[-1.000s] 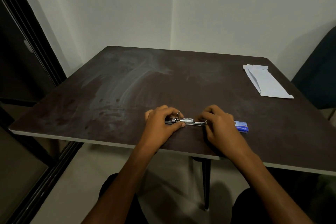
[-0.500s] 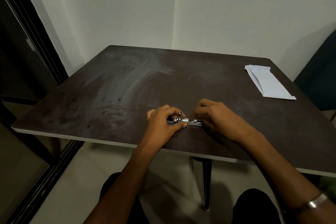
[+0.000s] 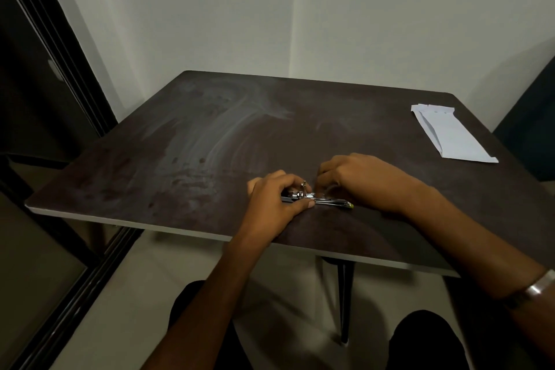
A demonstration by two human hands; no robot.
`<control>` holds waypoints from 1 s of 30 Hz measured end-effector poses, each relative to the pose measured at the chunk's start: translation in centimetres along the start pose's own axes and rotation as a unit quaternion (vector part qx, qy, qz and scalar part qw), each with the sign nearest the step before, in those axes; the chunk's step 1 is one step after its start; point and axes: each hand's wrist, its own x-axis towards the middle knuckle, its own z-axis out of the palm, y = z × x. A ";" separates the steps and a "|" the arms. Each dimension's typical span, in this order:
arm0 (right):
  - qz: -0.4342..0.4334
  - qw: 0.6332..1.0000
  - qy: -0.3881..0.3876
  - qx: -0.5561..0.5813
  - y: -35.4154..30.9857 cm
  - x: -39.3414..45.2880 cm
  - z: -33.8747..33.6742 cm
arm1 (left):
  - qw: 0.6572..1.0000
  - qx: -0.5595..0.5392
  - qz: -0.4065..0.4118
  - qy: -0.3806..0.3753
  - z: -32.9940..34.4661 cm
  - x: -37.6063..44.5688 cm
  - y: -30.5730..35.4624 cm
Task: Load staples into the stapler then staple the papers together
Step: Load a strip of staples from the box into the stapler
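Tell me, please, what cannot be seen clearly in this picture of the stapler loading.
- Head view: any staples, hidden under the right hand.
- Head view: the stapler channel, too small and dim to tell loaded or empty.
- Head view: the stapler's left end, covered by the left hand.
- Head view: how many sheets the papers hold, too far away.

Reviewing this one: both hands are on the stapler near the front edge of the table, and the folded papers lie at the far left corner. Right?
Not quite. The head view shows the papers at the table's far right corner. Both the left hand and right hand are at the stapler.
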 end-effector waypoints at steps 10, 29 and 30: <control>-0.015 0.999 -0.031 -0.002 0.3 1.1 -0.3 | 1.000 -0.003 -0.006 -0.003 -0.1 0.0 0.0; 0.044 0.974 -0.015 0.221 1.2 -0.3 0.6 | 1.000 -0.013 -0.007 0.001 -0.2 -0.1 0.2; 0.048 0.972 -0.011 0.232 1.3 -0.4 0.6 | 1.000 -0.013 -0.007 0.002 -0.2 -0.1 0.2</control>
